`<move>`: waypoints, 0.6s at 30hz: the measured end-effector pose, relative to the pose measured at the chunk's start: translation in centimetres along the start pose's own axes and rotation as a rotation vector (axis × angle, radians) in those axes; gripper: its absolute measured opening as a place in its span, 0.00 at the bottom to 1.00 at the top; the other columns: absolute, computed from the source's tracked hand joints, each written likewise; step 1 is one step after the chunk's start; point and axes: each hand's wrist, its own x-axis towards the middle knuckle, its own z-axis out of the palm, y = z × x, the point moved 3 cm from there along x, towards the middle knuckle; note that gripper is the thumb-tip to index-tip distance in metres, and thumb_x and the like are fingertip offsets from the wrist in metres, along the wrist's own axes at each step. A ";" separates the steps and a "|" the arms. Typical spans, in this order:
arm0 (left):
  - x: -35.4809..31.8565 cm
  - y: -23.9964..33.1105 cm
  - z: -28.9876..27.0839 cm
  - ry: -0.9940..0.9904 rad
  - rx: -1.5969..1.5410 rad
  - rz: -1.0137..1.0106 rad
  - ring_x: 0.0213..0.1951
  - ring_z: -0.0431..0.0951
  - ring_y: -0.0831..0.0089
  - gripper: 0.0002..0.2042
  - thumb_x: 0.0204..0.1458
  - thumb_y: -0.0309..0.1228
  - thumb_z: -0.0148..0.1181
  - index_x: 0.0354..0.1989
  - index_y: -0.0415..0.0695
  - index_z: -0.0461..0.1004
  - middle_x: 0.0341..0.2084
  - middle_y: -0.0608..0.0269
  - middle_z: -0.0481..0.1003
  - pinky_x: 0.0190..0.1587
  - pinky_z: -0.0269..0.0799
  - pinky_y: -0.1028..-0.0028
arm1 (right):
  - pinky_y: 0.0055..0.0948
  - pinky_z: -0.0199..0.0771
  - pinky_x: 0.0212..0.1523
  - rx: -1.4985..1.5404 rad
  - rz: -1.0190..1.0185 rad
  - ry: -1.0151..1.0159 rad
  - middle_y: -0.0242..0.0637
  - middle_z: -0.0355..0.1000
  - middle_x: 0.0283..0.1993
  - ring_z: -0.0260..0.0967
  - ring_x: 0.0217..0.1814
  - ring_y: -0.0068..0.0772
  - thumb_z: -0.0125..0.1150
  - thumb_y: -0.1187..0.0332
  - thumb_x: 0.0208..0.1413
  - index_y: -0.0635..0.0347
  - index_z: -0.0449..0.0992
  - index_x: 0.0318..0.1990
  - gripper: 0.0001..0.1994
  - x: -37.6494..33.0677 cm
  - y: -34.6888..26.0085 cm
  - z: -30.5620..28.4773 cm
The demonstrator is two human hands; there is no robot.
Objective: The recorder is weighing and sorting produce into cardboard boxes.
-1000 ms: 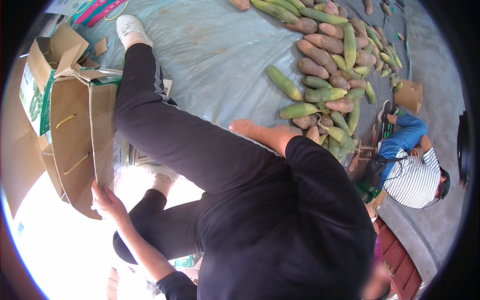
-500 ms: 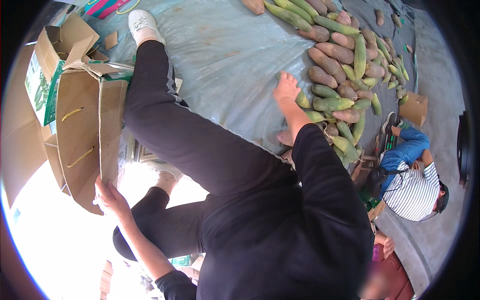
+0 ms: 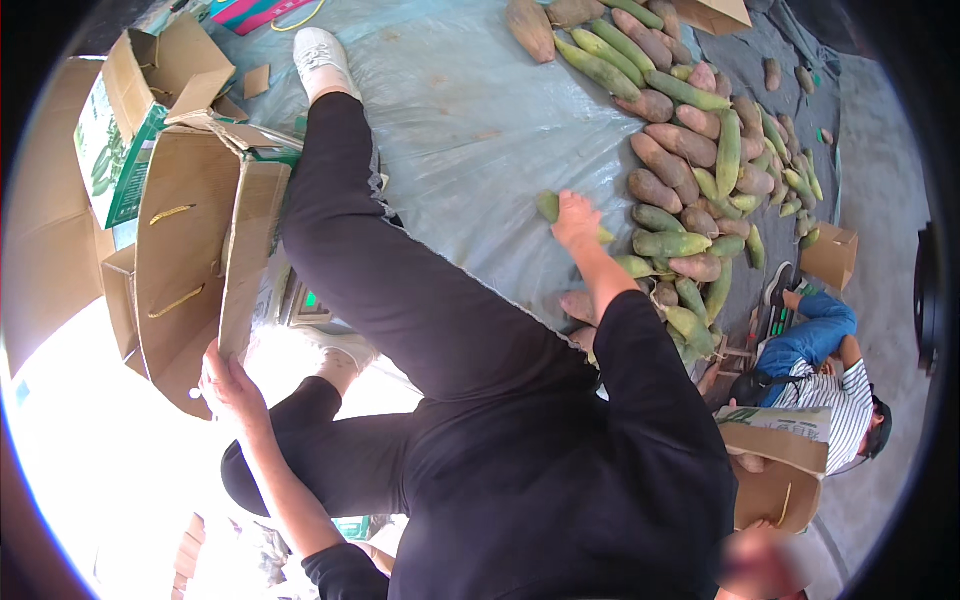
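My right hand (image 3: 577, 221) is closed around a green radish (image 3: 548, 205), whose ends show on either side of my fingers, over the plastic sheet left of the pile. The pile holds green radishes (image 3: 670, 244) and brownish-pink, long roots (image 3: 684, 145) lying side by side. My left hand (image 3: 234, 386) grips the near edge of an open cardboard box (image 3: 185, 235) with yellow cord handles. Thumb and fingers pinch its wall. The box stands on its side or tilted, and its inside looks bare where I can see it.
A pale plastic sheet (image 3: 450, 130) lies under the pile. Another open green-and-white carton (image 3: 118, 150) stands at the far left. On the right, a person in a striped shirt (image 3: 850, 415) crouches beside a small brown box (image 3: 829, 256). A carton (image 3: 778, 440) is held close to my right side.
My right hand has shifted slightly nearer with the green radish, which shows more clearly now. A carton has appeared at the lower right, in front of the striped-shirt person. My left hand keeps its hold.
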 end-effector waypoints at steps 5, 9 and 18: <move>0.3 1.4 -1.0 -0.025 0.031 -0.052 0.41 0.73 0.53 0.17 0.44 0.18 0.53 0.45 0.41 0.69 0.36 0.53 0.74 0.44 0.65 0.60 | 0.47 0.62 0.52 0.280 -0.211 0.109 0.39 0.66 0.50 0.61 0.58 0.44 0.70 0.67 0.37 0.53 0.64 0.50 0.29 -1.8 -5.9 -6.7; 0.3 1.7 -0.4 0.026 -0.016 0.003 0.42 0.73 0.58 0.15 0.45 0.19 0.53 0.44 0.42 0.69 0.35 0.55 0.74 0.48 0.62 0.63 | 0.47 0.62 0.47 0.596 -0.566 0.411 0.40 0.68 0.48 0.63 0.53 0.44 0.71 0.69 0.35 0.55 0.65 0.50 0.30 -3.5 -10.8 -15.1; 0.2 1.1 -0.6 0.006 -0.005 0.002 0.44 0.73 0.56 0.14 0.46 0.20 0.52 0.44 0.41 0.69 0.38 0.53 0.74 0.48 0.63 0.62 | 0.41 0.67 0.41 0.906 -1.397 0.936 0.38 0.72 0.39 0.69 0.41 0.46 0.69 0.69 0.34 0.55 0.71 0.43 0.23 -20.3 -26.0 -34.6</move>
